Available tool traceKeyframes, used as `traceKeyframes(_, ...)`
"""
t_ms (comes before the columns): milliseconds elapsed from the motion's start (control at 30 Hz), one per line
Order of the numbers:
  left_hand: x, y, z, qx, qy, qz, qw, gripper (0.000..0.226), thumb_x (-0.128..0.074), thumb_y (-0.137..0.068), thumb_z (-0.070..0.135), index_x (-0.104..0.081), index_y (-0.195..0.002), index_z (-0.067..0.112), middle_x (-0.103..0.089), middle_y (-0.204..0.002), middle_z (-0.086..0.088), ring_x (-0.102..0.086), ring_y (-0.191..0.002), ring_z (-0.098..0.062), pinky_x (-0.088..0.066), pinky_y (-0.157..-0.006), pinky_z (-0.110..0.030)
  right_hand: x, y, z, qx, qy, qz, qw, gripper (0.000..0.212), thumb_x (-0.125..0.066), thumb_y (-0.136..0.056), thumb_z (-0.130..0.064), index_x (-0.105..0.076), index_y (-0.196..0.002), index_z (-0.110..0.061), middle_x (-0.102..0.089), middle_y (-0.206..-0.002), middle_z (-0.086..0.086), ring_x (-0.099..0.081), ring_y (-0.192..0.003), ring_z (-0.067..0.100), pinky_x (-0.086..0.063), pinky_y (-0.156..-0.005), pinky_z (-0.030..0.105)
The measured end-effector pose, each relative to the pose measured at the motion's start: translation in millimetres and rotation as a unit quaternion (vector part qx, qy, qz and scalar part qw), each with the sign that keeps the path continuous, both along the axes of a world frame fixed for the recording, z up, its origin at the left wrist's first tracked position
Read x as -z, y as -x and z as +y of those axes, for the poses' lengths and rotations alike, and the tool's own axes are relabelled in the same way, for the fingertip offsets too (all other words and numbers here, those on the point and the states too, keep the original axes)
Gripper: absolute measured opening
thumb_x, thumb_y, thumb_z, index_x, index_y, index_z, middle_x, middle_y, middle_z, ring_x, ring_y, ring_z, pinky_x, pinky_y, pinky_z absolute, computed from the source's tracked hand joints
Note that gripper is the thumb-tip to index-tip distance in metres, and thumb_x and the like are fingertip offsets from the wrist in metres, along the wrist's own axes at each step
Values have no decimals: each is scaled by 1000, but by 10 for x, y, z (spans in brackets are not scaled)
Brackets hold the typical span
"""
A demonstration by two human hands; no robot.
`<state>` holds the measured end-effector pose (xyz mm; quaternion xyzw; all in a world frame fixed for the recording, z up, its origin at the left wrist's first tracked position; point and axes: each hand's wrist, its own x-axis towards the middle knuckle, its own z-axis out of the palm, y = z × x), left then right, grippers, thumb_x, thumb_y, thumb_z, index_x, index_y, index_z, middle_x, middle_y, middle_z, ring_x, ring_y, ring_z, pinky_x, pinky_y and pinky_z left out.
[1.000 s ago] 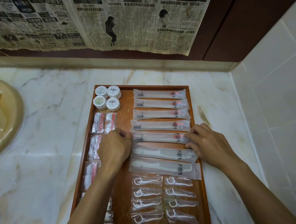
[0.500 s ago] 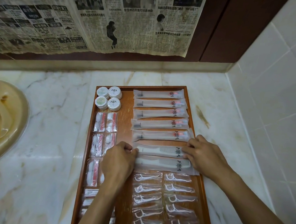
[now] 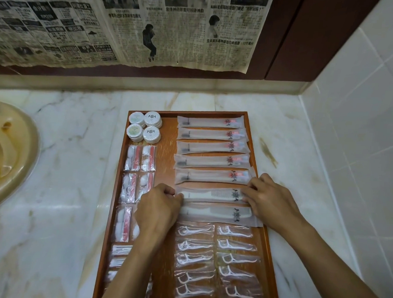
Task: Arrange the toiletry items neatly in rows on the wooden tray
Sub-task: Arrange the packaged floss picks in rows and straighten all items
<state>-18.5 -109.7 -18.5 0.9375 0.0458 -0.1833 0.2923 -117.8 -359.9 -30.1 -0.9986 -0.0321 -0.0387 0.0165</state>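
Four round white tins (image 3: 144, 126) sit at the far left of the wooden tray (image 3: 215, 112), above cotton-swab packs (image 3: 140, 155). Left hand (image 3: 157, 211) pinches one end of the upper comb packet (image 3: 211, 194) with curled fingers; right hand (image 3: 271, 199) grips the other. Compass-like logos mark the packets, too small to read. Newspaper (image 3: 129, 24) hangs behind.

A pale marble tabletop (image 3: 65, 155) veined in brown and grey fills the lower view, with a beige sink (image 3: 6, 159) set into it at the left edge, its metal drain partly showing. Yellowed newspaper (image 3: 120, 24) hangs across dark red-brown cabinet doors (image 3: 310, 36) at the back, and white wall tiles (image 3: 362, 139) rise on the right.
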Motion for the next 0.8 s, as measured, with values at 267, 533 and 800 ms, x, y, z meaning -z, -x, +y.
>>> traceKeyframes(267,-9,-14,-7,-14,21,17,1000,17,-70,-78,44,-62,-86,31,-68,-84,10,-64,-86,-21,-54,-80,-40,23,-2,-11,-2,0,4,1000,21,-85,-65,-16,-74,-83,-18,-61,-82,-2,-54,-81,17,-46,-43,28)
traceKeyframes(533,-78,9,105,-10,23,33,999,30,-70,-80,51,-64,-99,29,-61,-78,19,-60,-83,-15,-46,-72,-29,-124,119,-2,8,-64,-19,998,22,-83,-69,-15,-74,-89,-19,-62,-87,-3,-56,-82,18,-48,-42,30)
traceKeyframes(800,-68,144,216,-11,8,61,998,34,-74,-78,48,-63,-104,30,-64,-83,15,-62,-88,-16,-51,-80,-33,-158,317,55,-23,-78,81,993,17,-82,-70,-32,-73,-84,-35,-59,-85,-17,-50,-83,6,-40,-51,15)
